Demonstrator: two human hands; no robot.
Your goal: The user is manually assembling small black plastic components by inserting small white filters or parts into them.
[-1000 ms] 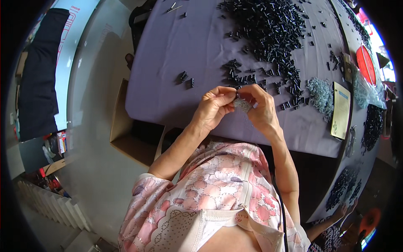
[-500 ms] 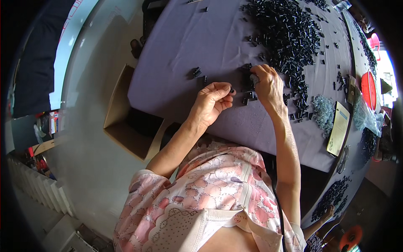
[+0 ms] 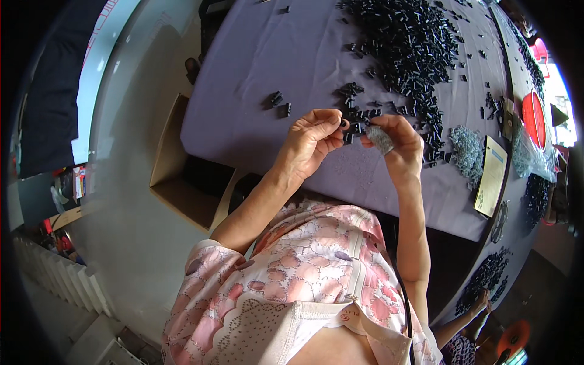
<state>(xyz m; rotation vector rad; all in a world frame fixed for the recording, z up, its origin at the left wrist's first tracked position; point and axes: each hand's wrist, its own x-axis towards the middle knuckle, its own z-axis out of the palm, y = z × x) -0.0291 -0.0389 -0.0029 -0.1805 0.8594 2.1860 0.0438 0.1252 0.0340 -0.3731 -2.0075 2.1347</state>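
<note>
My left hand (image 3: 311,139) is closed, with a small black cylindrical piece (image 3: 344,123) pinched between thumb and forefinger. Close beside it, above the table edge, my right hand (image 3: 406,149) has its fingers curled round a grey, fuzzy-looking clump (image 3: 381,140). Whether its fingertips also grip a black piece is too small to make out. Several loose black pieces (image 3: 351,91) lie just beyond both hands. A few more black pieces (image 3: 277,98) rest on the cloth to the left.
The table has a purple-grey cloth (image 3: 243,79). A large heap of black pieces (image 3: 407,45) covers its far side. On the right are a grey tangled heap (image 3: 467,157), a yellowish card (image 3: 490,176) and a red basket (image 3: 533,120). An open cardboard box (image 3: 167,146) stands left. Another person's hand (image 3: 480,302) works lower right.
My right hand has drawn back from the black pieces toward me, turning so the grey clump shows more. My left hand stays near its place, still pinching the small black piece.
</note>
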